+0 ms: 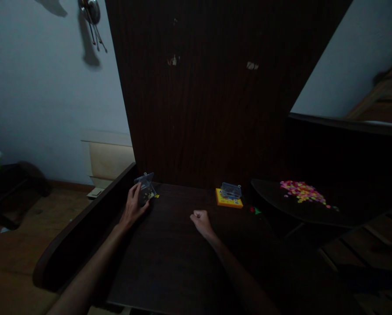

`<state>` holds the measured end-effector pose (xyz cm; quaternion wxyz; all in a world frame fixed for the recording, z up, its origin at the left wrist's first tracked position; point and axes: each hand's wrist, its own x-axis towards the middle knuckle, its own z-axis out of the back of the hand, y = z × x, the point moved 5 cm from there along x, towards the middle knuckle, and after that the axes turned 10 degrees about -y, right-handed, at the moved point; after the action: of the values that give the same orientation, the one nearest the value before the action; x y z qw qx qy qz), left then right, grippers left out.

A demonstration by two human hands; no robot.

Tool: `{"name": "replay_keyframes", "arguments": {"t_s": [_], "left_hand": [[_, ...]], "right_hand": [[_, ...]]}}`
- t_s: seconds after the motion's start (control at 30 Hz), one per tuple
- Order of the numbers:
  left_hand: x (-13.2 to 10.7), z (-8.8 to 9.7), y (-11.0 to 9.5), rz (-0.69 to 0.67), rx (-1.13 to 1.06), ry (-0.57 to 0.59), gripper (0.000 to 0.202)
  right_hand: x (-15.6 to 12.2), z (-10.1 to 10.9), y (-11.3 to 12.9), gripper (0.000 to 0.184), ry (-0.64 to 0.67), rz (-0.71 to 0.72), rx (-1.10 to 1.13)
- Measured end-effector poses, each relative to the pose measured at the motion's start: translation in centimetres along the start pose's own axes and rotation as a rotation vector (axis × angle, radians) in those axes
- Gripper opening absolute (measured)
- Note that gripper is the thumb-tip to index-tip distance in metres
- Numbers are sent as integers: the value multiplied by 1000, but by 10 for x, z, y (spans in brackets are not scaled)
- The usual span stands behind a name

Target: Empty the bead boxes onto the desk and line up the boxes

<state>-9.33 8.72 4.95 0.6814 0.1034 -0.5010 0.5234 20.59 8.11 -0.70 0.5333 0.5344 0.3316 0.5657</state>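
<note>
My left hand (133, 208) grips a small clear plastic box (145, 187) at the far left of the dark wooden table (179, 258). The box is tilted and holds small yellowish pieces; a yellow piece (156, 196) lies just beside it. My right hand (201, 220) rests on the table near the middle, closed in a fist; I cannot see anything in it. Beyond it sits a second clear box (230, 190) on top of an orange-yellow board (229, 200).
A heap of small pink and yellow pieces (301, 191) lies on a dark rounded surface (288, 210) to the right. A tall dark wooden panel (209, 96) stands behind the table. Small red and green bits (255, 211) lie by the table's right edge. The room is dim.
</note>
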Motion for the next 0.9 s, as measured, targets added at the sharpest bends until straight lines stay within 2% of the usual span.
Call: {"name": "replay_keyframes", "arguments": {"t_s": [0.37,0.6,0.9], "left_hand": [[3,-4,5,-185,64,182,77],[5,-10,1,-317,121,331,72],[4,-19,-9,-411,85,335,56]], "right_hand": [[0,-1,-2,30,-7,1,21],[0,3,-2,30,-36,-9,37],[1,8,0,31,-91,11,39]]}}
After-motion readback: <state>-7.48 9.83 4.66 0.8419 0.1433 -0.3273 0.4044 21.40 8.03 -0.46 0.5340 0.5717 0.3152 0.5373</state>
